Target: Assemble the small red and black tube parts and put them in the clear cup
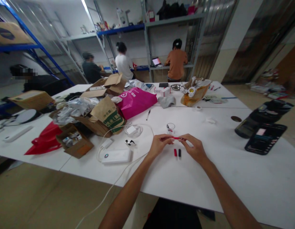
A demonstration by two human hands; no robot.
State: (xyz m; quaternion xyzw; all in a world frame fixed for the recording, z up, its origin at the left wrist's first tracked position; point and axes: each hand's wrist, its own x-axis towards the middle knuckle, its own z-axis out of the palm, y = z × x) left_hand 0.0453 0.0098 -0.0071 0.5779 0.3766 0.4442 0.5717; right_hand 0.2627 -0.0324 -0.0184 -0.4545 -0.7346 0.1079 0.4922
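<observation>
Between my two hands, just above the white table, is a thin red stick-like piece (pixel 176 138); its kind is too small to make out. My left hand (pixel 161 144) pinches its left end. The fingertips of my right hand (pixel 193 146) close on the other end. Below them lie a small red piece (pixel 175 152) and a small black piece (pixel 179 153), side by side, each with a thin pale tip pointing towards me. Just beyond my fingers stands a small clear cup (pixel 170 128) with something dark and red inside.
To the left are a white power bank (pixel 117 156), a coiled white cable (pixel 135 131) and a small open carton (pixel 75 143). Farther back lies a magenta bag (pixel 137 101). On the right, a phone (pixel 265 139) leans against a black bottle (pixel 262 117). Several people work behind.
</observation>
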